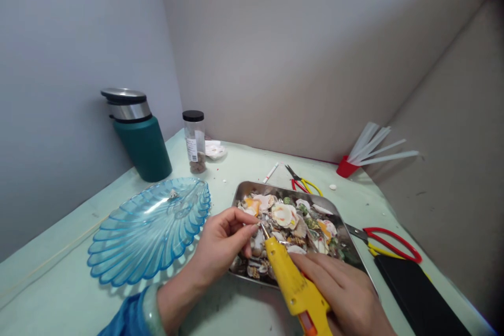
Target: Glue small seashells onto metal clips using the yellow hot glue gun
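My right hand (346,286) is wrapped round a yellow glue gun (293,283), its metal nozzle pointing up and left. Thumb and forefinger of my left hand (222,239) pinch something tiny right at the nozzle tip; it is too small to make out. Both hands are over a metal tray (246,185) heaped with seashells (285,215) of several shapes and colours. Left of the tray lies a blue, shell-shaped glass dish (145,236), with a small grey-white piece (173,194) near its far side.
A teal bottle (144,147) and a black-lidded jar (195,142) stand at the back left. Behind the tray lie scissors (305,184) and a white stick (271,172). On the right are a red cup (347,167) of glue sticks (370,144), red-handled scissors (394,244) and a black flat object (417,294).
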Demonstrator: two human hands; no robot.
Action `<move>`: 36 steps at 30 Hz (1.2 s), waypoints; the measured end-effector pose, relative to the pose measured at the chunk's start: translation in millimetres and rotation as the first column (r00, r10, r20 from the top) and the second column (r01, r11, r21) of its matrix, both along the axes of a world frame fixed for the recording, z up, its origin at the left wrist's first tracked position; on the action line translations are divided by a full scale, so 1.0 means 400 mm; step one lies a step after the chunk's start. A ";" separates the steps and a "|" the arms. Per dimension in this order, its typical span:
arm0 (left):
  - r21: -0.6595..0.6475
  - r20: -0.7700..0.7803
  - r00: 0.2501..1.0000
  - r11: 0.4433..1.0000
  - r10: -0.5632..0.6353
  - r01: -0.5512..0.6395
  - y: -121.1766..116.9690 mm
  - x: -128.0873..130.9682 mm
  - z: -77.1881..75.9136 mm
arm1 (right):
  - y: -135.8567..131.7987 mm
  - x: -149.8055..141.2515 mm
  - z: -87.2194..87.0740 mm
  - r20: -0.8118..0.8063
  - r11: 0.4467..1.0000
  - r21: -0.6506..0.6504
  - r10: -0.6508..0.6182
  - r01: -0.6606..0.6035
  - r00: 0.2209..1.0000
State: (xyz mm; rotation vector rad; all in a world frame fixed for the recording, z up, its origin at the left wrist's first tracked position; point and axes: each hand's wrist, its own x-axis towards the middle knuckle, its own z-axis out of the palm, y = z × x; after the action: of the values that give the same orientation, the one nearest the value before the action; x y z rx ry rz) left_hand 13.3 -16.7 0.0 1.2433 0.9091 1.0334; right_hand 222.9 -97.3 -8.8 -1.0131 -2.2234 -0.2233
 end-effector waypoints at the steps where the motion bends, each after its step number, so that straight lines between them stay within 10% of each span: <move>1: 0.006 -0.004 1.000 1.000 -0.003 0.003 0.000 0.000 -0.002 | 0.000 0.000 -0.001 0.006 1.000 0.000 0.001 -0.001 1.000; 36: -0.013 0.016 0.999 0.999 0.044 -0.044 -0.002 -0.001 0.001 | -0.003 0.009 -0.017 0.007 1.000 0.007 -0.031 0.031 0.999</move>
State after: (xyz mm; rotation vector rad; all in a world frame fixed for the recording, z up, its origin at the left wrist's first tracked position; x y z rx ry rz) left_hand 12.8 -17.5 0.3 1.2070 0.9329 1.0697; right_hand 226.3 -98.6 -15.7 -1.0452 -2.2136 -0.2483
